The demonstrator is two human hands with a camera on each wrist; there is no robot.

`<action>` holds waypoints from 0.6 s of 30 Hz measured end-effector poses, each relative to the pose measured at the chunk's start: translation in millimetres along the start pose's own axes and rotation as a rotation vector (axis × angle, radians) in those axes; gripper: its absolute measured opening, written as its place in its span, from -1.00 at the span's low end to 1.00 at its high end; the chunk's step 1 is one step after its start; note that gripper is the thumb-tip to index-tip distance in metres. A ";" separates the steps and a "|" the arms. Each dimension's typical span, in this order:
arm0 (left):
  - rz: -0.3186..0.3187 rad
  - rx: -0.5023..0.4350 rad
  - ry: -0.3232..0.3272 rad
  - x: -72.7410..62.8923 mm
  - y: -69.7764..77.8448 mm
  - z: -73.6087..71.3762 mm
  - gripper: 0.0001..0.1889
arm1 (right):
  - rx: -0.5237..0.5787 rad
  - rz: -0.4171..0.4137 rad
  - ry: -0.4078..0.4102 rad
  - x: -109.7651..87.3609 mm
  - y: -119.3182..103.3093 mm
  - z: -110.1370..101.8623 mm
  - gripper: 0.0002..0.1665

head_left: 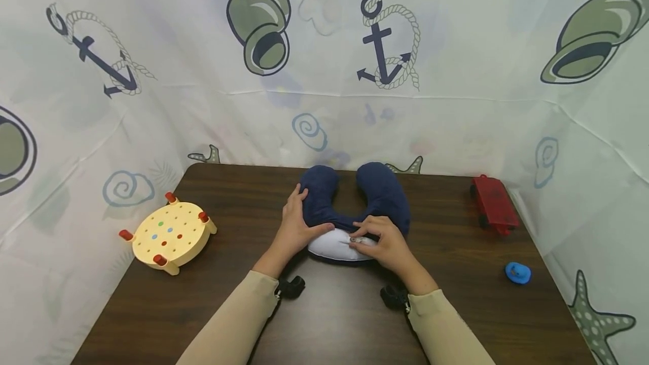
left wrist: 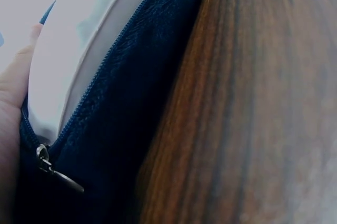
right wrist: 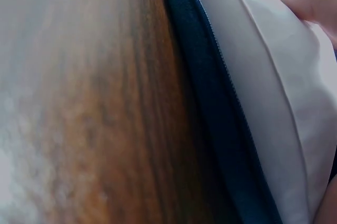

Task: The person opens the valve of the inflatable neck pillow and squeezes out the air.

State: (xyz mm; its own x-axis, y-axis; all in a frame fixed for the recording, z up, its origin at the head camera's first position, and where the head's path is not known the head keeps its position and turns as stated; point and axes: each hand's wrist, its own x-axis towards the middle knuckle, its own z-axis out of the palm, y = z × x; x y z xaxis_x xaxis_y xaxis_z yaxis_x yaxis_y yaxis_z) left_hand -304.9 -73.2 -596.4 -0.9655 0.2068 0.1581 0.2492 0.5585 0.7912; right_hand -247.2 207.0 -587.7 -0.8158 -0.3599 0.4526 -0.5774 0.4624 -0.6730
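Observation:
A navy U-shaped neck pillow (head_left: 382, 196) lies on the table, its curve towards me. Its cover is unzipped along the near edge, and a white inner cushion (head_left: 329, 248) bulges out. In the left wrist view a metal zip pull (left wrist: 66, 179) hangs at one end of the opening. My left hand (head_left: 294, 227) rests along the pillow's left side, fingers extended, thumb across the white cushion. With curled fingers and thumb, my right hand (head_left: 385, 241) pinches at the cushion's top; small dark marks show between the fingertips, too small to make out.
On the left, a round yellow pegged toy (head_left: 174, 232) lies with its red-tipped legs upward. A red toy vehicle (head_left: 497, 204) and a small blue object (head_left: 518, 272) are at the right edge of the brown table (head_left: 329, 320). A printed cloth (head_left: 456, 128) hangs behind.

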 end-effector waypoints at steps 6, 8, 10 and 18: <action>0.004 0.001 -0.001 -0.4 -0.2 0.5 0.31 | 0.025 0.023 0.000 -0.3 0.2 -0.5 -0.74; 0.006 -0.002 -0.004 -0.4 -0.3 0.2 0.31 | 0.031 0.031 -0.002 -0.4 0.2 -0.7 -0.75; 0.007 -0.003 -0.004 -0.2 -0.7 0.1 0.31 | 0.045 0.035 -0.004 -0.5 0.3 -0.8 -0.76; 0.009 0.041 0.004 0.9 -0.7 -0.3 0.34 | 0.076 0.035 -0.005 -1.7 1.9 0.3 -0.80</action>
State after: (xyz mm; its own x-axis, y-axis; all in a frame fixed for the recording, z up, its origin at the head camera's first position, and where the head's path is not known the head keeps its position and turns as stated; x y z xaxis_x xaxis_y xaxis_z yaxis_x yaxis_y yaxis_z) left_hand -306.0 -73.7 -596.6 -0.9634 0.2092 0.1675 0.2609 0.5888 0.7651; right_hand -246.9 208.2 -589.9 -0.8353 -0.3484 0.4253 -0.5440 0.4118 -0.7311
